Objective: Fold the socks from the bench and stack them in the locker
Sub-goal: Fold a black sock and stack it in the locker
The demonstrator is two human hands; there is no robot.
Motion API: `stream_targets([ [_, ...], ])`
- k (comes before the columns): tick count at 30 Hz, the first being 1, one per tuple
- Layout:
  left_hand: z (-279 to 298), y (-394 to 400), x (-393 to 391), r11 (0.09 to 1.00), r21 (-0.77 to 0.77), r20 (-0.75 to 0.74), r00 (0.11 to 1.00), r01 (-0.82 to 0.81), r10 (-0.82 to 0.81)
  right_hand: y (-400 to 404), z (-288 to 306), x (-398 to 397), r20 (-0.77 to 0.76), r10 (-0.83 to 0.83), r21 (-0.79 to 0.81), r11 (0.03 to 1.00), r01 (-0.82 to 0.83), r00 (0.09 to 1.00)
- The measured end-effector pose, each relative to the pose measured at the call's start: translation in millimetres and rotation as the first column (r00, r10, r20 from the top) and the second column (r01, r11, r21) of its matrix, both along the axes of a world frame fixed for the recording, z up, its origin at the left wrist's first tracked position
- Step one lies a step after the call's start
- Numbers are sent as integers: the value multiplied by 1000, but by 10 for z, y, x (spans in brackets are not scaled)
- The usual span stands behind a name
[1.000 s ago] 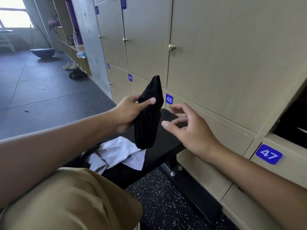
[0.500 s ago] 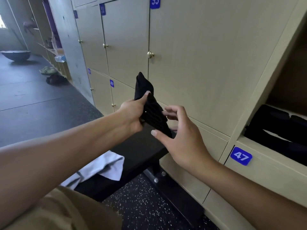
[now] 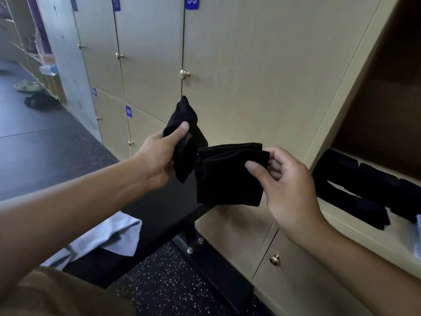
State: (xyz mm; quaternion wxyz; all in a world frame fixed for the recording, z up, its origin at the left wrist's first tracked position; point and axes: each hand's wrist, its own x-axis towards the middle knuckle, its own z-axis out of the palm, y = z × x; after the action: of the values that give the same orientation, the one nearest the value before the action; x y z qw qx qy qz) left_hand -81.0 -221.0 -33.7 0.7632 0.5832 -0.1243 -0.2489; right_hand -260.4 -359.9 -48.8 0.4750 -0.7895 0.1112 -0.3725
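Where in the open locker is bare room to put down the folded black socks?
The locker shelf shows a bare strip along its front edge, left of and in front of the black socks already inside. Above that pile the compartment is open, so a hand can pass. The right part is crowded: dark socks cover it to the frame edge, with something pale at the corner.

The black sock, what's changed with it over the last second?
The right hand, open and empty a second ago, now pinches the black sock's free end and has drawn it out sideways toward the open locker. The left hand still grips the other end. The white cloth stays on the bench.
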Motion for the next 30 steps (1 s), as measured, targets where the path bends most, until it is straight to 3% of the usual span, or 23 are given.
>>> stream_targets([
  [5, -21, -10, -23, 999, 23, -40, 998, 50, -49, -100, 123, -159, 73, 14, 161, 987, -26, 997],
  [12, -56, -114, -119, 988, 50, -51, 989, 144, -141, -193, 201, -362, 120, 35, 261, 963, -66, 992],
  [19, -44, -243, -283, 958, 124, 109, 956, 258, -272, -294, 207, -454, 76, -54, 208, 977, 37, 996],
  [22, 24, -287, -386, 901, 173, 168, 890, 397, -424, -326, 218, -497, 73, -67, 194, 980, 51, 995],
  [25, 83, -273, -516, 848, 259, 169, 843, 462, -511, -346, 222, -541, 61, -60, 178, 983, 48, 996],
  [27, 141, -299, -551, 850, 301, 160, 856, 432, -492, -373, 220, -567, 59, -50, 204, 978, 37, 997],
  [30, 180, -282, -646, 807, 301, 137, 814, 508, -564, -395, 244, -602, 62, -52, 273, 961, 33, 997],
])
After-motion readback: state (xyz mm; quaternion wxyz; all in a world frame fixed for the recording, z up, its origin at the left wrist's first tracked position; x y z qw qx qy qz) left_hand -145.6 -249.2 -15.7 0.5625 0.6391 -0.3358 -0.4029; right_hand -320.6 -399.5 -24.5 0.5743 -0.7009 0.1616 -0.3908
